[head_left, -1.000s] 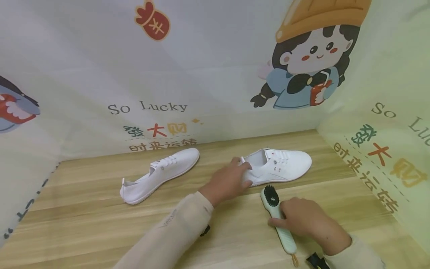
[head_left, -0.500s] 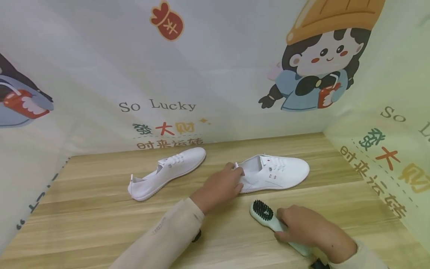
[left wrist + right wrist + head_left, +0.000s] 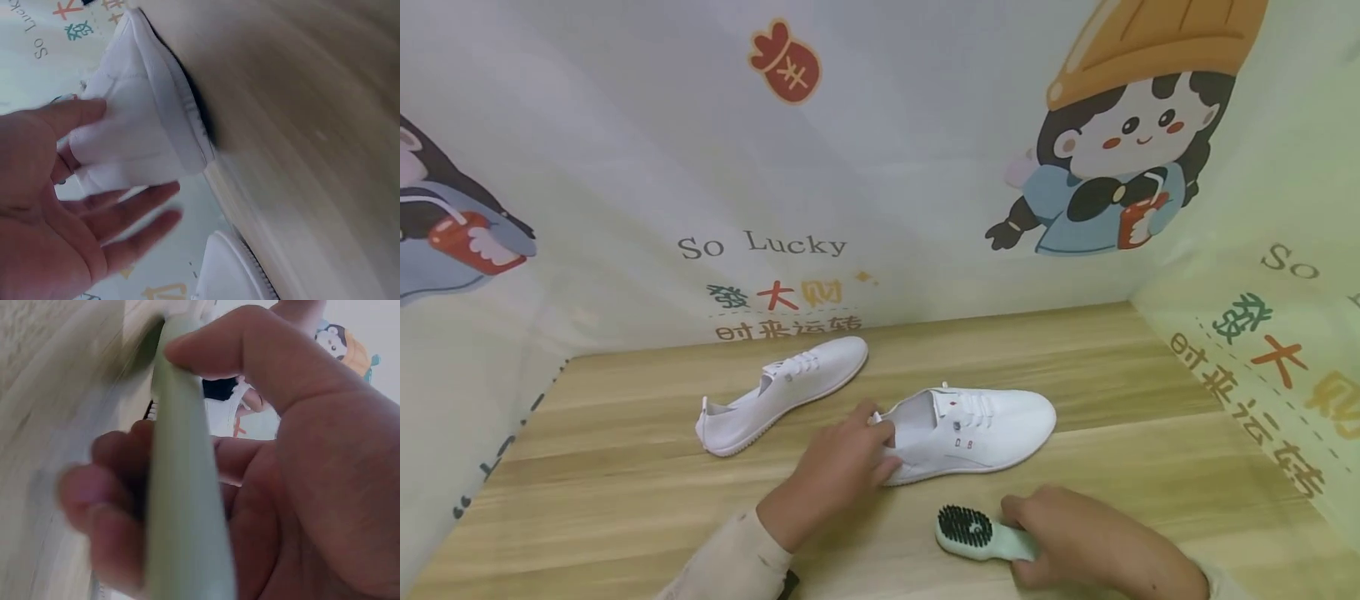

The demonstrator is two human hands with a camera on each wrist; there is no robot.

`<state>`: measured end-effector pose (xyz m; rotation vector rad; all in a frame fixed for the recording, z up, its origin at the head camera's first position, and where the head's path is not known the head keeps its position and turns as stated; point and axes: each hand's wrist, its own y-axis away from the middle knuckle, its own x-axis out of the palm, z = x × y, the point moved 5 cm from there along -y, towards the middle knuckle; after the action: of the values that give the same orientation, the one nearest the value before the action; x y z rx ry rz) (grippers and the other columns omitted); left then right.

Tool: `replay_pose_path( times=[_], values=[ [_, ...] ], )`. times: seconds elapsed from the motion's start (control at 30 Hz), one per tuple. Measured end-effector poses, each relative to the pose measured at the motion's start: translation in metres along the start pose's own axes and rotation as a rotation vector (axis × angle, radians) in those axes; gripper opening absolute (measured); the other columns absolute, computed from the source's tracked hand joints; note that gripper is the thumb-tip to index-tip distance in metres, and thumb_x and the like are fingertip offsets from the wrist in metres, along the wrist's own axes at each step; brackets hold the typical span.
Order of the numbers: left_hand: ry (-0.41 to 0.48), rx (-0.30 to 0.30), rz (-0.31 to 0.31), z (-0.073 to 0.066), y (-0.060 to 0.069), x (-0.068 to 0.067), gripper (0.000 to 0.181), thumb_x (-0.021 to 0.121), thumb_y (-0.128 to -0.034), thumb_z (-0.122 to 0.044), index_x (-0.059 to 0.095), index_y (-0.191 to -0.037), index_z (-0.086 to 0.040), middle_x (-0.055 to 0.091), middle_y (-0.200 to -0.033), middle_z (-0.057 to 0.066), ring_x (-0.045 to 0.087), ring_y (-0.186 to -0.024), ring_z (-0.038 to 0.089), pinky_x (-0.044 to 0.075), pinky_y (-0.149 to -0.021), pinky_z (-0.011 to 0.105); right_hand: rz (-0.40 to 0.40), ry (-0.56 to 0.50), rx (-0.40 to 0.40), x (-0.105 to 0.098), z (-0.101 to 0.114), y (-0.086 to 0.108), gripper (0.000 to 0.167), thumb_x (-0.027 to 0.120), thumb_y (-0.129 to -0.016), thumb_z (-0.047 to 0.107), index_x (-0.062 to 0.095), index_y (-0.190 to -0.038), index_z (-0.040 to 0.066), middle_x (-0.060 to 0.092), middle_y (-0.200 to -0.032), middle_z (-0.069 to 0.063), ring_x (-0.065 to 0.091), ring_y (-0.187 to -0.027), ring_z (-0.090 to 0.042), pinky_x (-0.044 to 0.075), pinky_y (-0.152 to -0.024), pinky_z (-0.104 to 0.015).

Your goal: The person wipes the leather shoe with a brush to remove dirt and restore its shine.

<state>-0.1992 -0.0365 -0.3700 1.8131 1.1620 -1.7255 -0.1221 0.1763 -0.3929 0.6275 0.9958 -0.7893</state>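
Note:
My left hand (image 3: pixel 838 467) pinches the heel of a white lace-up shoe (image 3: pixel 992 425), whose toe points right. In the left wrist view, the thumb lies on one side of the shoe's heel (image 3: pixel 128 119), while the other fingers are spread. My right hand (image 3: pixel 1075 542) grips the pale green handle of a shoe brush (image 3: pixel 973 533) just in front of that shoe. Black bristles face up, and the brush head points left, apart from the shoe. In the right wrist view, thumb and fingers curl round the brush handle (image 3: pixel 187 487).
A second white shoe (image 3: pixel 797 392) sits on the wooden tabletop (image 3: pixel 625 500) behind and left of the held one. Printed cloth walls (image 3: pixel 925 167) enclose the back and both sides of the table.
My left hand has drawn the shoe nearer and to the left. The brush has swung from pointing away to pointing left, with my right hand round its handle. The other shoe stays put.

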Motion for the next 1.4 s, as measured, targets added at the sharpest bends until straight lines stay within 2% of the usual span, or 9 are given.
replay_pose_path(
  times=[0.1, 0.27, 0.5, 0.7, 0.87, 0.97, 1.1, 1.23, 1.4],
  values=[
    [0.04, 0.039, 0.017, 0.003, 0.008, -0.002, 0.021, 0.072, -0.0829, -0.033, 0.057, -0.079, -0.019, 0.057, -0.114, 0.005, 0.06, -0.073, 0.015, 0.045, -0.056, 0.029, -0.012, -0.014, -0.035, 0.001, 0.004, 0.0, 0.022, 0.074, -0.067, 0.019, 0.056, -0.08, 0.02, 0.047, -0.063, 0.016, 0.042, -0.053, 0.001, 0.038, -0.048, -0.019],
    [0.11, 0.134, 0.057, 0.009, 0.022, -0.01, 0.023, 0.076, -0.0787, -0.032, 0.057, -0.074, -0.019, 0.061, -0.11, 0.003, 0.062, -0.085, 0.014, 0.049, -0.07, 0.029, -0.01, -0.06, -0.074, 0.001, 0.012, 0.001, 0.022, 0.074, -0.067, 0.016, 0.056, -0.078, 0.022, 0.047, -0.064, 0.018, 0.043, -0.053, 0.003, 0.039, -0.047, -0.017],
    [0.328, 0.137, 0.212, 0.018, 0.035, -0.019, 0.022, 0.075, -0.0808, -0.031, 0.056, -0.073, -0.025, 0.06, -0.105, -0.009, 0.057, -0.09, 0.006, 0.047, -0.076, 0.023, 0.058, -0.196, -0.174, -0.008, 0.03, 0.007, 0.02, 0.074, -0.08, 0.033, 0.055, -0.086, 0.03, 0.05, -0.073, 0.023, 0.047, -0.063, 0.006, 0.041, -0.056, -0.014],
    [0.578, 0.099, 0.302, 0.028, 0.034, -0.01, 0.02, 0.069, -0.0857, -0.034, 0.053, -0.076, -0.027, 0.06, -0.109, -0.011, 0.056, -0.098, 0.007, 0.049, -0.079, 0.022, -0.075, -0.152, -0.28, -0.029, 0.041, 0.001, 0.026, 0.071, -0.078, 0.013, 0.051, -0.088, 0.027, 0.042, -0.067, 0.021, 0.04, -0.057, 0.008, 0.035, -0.049, -0.008],
    [0.644, 0.111, 0.281, 0.042, 0.03, -0.004, 0.018, 0.067, -0.0878, -0.03, 0.052, -0.078, -0.025, 0.06, -0.11, -0.009, 0.055, -0.099, 0.01, 0.049, -0.081, 0.025, -0.138, -0.1, -0.263, -0.039, 0.041, -0.012, 0.024, 0.069, -0.081, 0.012, 0.051, -0.09, 0.025, 0.039, -0.063, 0.02, 0.035, -0.053, 0.009, 0.031, -0.046, -0.007],
    [0.63, 0.151, 0.265, 0.045, 0.029, -0.004, 0.011, 0.065, -0.0897, -0.028, 0.057, -0.084, -0.022, 0.06, -0.11, -0.006, 0.055, -0.098, 0.01, 0.049, -0.081, 0.025, -0.157, -0.073, -0.242, -0.042, 0.042, -0.02, 0.021, 0.067, -0.082, 0.012, 0.052, -0.091, 0.024, 0.04, -0.062, 0.019, 0.035, -0.052, 0.008, 0.034, -0.046, -0.009],
    [0.527, 0.126, 0.222, 0.05, 0.027, -0.007, 0.008, 0.065, -0.0905, -0.027, 0.061, -0.095, -0.022, 0.056, -0.108, -0.011, 0.056, -0.091, 0.005, 0.05, -0.078, 0.024, -0.185, -0.035, -0.206, -0.047, 0.038, -0.026, 0.02, 0.067, -0.082, 0.011, 0.054, -0.094, 0.022, 0.043, -0.064, 0.017, 0.037, -0.053, 0.006, 0.038, -0.048, -0.013],
    [0.311, 0.08, 0.134, 0.055, 0.025, -0.012, 0.012, 0.066, -0.0893, -0.03, 0.062, -0.098, -0.023, 0.053, -0.106, -0.014, 0.055, -0.078, 0.001, 0.048, -0.071, 0.022, -0.172, -0.052, -0.15, -0.051, 0.028, -0.027, 0.019, 0.067, -0.084, 0.011, 0.054, -0.092, 0.022, 0.046, -0.066, 0.013, 0.04, -0.054, 0.003, 0.04, -0.049, -0.017],
    [0.099, 0.036, 0.067, 0.051, 0.027, -0.014, 0.024, 0.066, -0.0886, -0.034, 0.064, -0.109, -0.022, 0.058, -0.109, -0.009, 0.06, -0.082, 0.008, 0.049, -0.071, 0.028, -0.172, -0.081, -0.12, -0.051, 0.018, -0.027, 0.019, 0.067, -0.085, 0.011, 0.053, -0.091, 0.023, 0.045, -0.066, 0.012, 0.04, -0.055, 0.002, 0.04, -0.05, -0.018]
  ],
)
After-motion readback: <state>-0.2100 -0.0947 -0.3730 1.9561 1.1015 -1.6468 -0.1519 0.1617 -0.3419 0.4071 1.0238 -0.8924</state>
